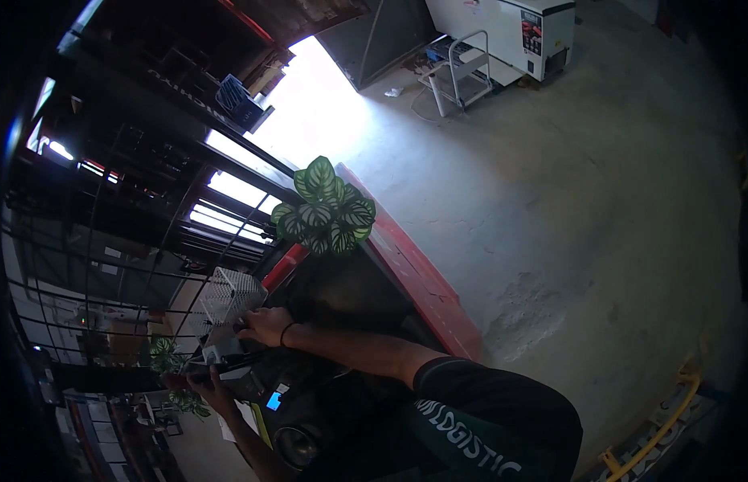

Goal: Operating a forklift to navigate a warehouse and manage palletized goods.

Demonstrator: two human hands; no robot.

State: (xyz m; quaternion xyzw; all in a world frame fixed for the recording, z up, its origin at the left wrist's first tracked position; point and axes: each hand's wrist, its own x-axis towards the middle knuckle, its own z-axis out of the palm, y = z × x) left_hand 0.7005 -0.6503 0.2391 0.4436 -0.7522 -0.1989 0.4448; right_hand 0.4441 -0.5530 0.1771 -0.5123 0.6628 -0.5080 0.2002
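My right hand [267, 326], with a dark band at the wrist, reaches across a vehicle's controls. Its fingers curl round a small dark knob [241, 325]. Below it and to the left, my left hand [213, 391] is closed at a dark bar-like part; dim light hides what exactly it grips. A white mesh basket [228, 299] stands just beyond my right hand. Near my forearms are a small lit blue display [273, 400], a round dark fitting [298, 444] and a yellow-green edged board [263, 426] with pale paper beside it.
A dark metal grille [89, 249] and mast bars fill the left. Striped green leaves [326, 210] stand beside the red vehicle side [426, 289]. Across the concrete floor [615, 201] are a platform trolley [468, 74] and a white chest freezer [510, 36]. A yellow rail [659, 430] curves at lower right.
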